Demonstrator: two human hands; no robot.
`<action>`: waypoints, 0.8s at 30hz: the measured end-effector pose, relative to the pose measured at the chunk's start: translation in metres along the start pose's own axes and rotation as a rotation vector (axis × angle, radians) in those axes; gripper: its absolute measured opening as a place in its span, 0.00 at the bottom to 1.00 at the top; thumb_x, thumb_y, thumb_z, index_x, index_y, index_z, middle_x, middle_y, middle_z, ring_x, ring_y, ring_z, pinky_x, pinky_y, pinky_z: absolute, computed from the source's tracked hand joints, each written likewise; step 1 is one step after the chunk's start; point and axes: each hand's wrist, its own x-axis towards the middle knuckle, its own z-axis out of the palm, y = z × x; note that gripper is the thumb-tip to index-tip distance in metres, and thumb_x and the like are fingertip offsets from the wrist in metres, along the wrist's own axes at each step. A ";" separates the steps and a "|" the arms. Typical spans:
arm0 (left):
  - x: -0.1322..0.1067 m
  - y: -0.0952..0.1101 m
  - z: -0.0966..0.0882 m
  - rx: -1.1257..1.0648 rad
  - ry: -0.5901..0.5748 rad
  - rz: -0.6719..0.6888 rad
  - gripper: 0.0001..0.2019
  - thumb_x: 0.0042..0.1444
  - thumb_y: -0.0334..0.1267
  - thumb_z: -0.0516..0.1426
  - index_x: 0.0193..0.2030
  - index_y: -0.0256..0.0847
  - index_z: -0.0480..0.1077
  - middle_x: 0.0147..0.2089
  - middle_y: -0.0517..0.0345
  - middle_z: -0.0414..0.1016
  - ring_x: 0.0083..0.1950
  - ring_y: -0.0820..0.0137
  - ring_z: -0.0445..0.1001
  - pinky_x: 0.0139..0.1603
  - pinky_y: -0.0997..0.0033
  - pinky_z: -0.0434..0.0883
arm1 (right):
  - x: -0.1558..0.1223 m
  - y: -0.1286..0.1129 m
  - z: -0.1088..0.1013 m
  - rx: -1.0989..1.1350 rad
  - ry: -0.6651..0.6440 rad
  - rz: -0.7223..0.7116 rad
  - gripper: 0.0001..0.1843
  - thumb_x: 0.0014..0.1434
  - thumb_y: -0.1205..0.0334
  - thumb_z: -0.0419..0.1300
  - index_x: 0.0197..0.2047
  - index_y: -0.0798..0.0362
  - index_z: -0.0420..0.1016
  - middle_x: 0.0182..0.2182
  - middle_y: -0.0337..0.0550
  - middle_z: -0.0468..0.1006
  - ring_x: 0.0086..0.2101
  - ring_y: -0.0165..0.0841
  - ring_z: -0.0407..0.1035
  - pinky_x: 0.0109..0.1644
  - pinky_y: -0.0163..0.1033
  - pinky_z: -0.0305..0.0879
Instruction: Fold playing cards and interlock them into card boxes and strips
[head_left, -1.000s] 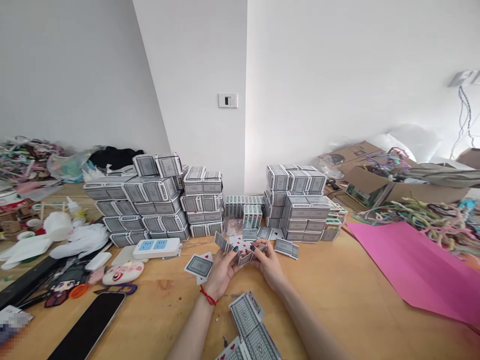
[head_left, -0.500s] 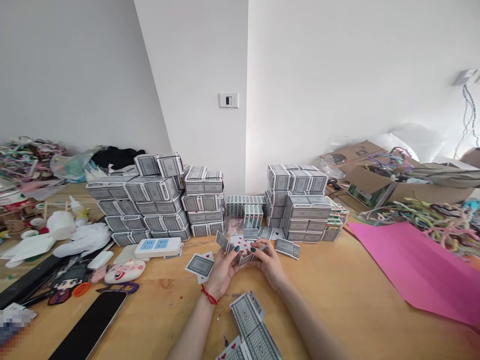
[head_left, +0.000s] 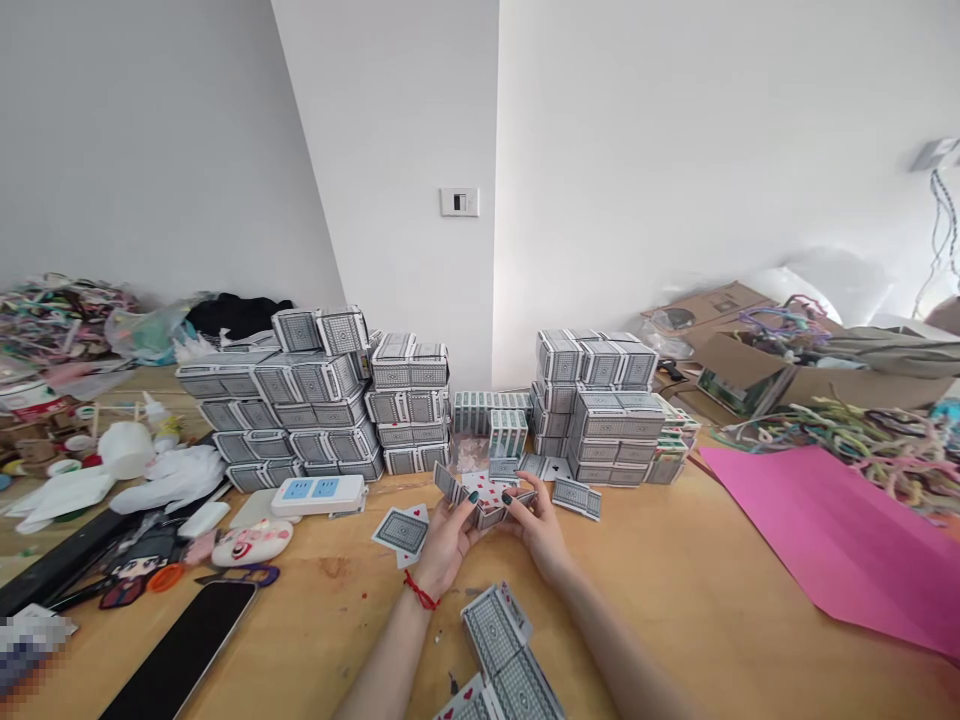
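Note:
Between my hands is a partly folded structure of playing cards (head_left: 486, 490), with red diamond faces inside and grey patterned backs on its upright flaps. My left hand (head_left: 448, 540) is closed on its left side, the thumb on the near edge. My right hand (head_left: 534, 525) grips the right side with thumb and fingers. Loose cards (head_left: 401, 530) lie to the left of my left hand. A folded card (head_left: 576, 497) rests beyond my right hand. Closer to me, between my forearms, lie joined card pieces (head_left: 499, 640), backs up.
Stacked card blocks stand at the back left (head_left: 315, 400) and back right (head_left: 600, 400). A white power strip (head_left: 319, 494), a phone (head_left: 184, 650) and scissors (head_left: 251, 575) lie on the left. Pink paper (head_left: 817, 540) and a cardboard box (head_left: 825, 385) are on the right.
Both hands keep their hold on the card structure. The right index finger has lifted slightly. The whole view has shifted a little.

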 end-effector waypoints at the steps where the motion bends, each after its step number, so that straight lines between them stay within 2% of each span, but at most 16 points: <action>1: 0.000 0.001 0.000 0.004 0.001 0.003 0.13 0.46 0.33 0.58 0.40 0.41 0.64 0.42 0.56 0.74 0.44 0.67 0.72 0.46 0.64 0.68 | 0.000 0.000 0.000 -0.006 -0.013 -0.002 0.23 0.43 0.57 0.63 0.43 0.43 0.62 0.35 0.37 0.68 0.34 0.33 0.67 0.35 0.42 0.68; 7: 0.001 0.002 0.000 0.007 0.003 0.022 0.13 0.44 0.33 0.59 0.38 0.41 0.64 0.39 0.56 0.74 0.42 0.66 0.73 0.46 0.64 0.68 | 0.000 0.000 -0.002 -0.051 -0.041 -0.005 0.20 0.40 0.57 0.65 0.37 0.47 0.63 0.35 0.38 0.69 0.33 0.32 0.67 0.34 0.40 0.68; 14: 0.002 -0.002 0.000 0.029 -0.009 0.051 0.16 0.45 0.33 0.59 0.41 0.41 0.63 0.42 0.56 0.73 0.42 0.68 0.72 0.45 0.67 0.68 | -0.001 -0.004 -0.001 0.060 -0.109 0.038 0.18 0.40 0.59 0.65 0.32 0.49 0.62 0.30 0.36 0.69 0.28 0.30 0.68 0.35 0.41 0.66; 20: 0.001 -0.002 0.000 0.041 0.005 0.054 0.18 0.43 0.33 0.60 0.42 0.42 0.62 0.43 0.55 0.73 0.42 0.67 0.73 0.45 0.66 0.68 | 0.002 0.003 -0.003 -0.031 -0.018 0.004 0.17 0.39 0.57 0.65 0.29 0.49 0.62 0.28 0.35 0.69 0.29 0.32 0.67 0.33 0.40 0.65; 24: 0.001 -0.001 0.000 0.040 0.019 0.060 0.16 0.44 0.34 0.60 0.41 0.41 0.63 0.41 0.55 0.74 0.42 0.67 0.73 0.45 0.65 0.68 | 0.002 0.005 -0.003 -0.067 -0.032 -0.003 0.17 0.40 0.55 0.64 0.31 0.49 0.62 0.29 0.35 0.68 0.32 0.32 0.66 0.34 0.40 0.66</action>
